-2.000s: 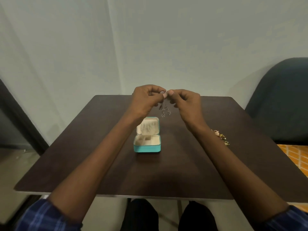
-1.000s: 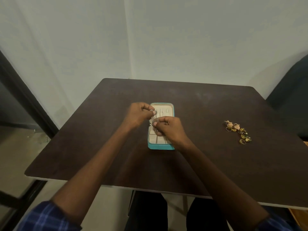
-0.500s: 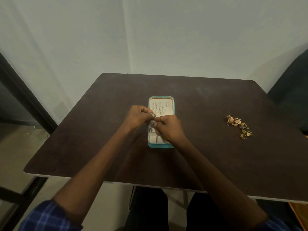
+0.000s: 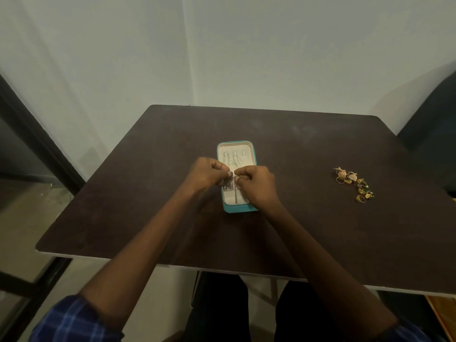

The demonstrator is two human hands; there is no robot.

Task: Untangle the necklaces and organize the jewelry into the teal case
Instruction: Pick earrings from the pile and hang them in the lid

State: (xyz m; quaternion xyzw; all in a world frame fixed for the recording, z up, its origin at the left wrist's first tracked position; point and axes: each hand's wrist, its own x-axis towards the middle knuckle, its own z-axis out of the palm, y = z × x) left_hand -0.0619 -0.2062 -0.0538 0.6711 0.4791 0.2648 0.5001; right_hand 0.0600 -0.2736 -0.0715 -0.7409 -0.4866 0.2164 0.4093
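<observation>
A dark brown table (image 4: pixel 308 218) with rounded corners and a pale edge stands in the corner of a room, its far side close to plain, pale grey-green walls (image 4: pixel 271 50) under dim, even light. A dark upholstered chair (image 4: pixel 436 119) sits at the right, a black frame (image 4: pixel 37 134) slants at the left, and the floor (image 4: pixel 22 223) below is beige.

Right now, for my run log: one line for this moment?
hands: left, right pinch necklace | over: teal case | waiting: gold jewelry
</observation>
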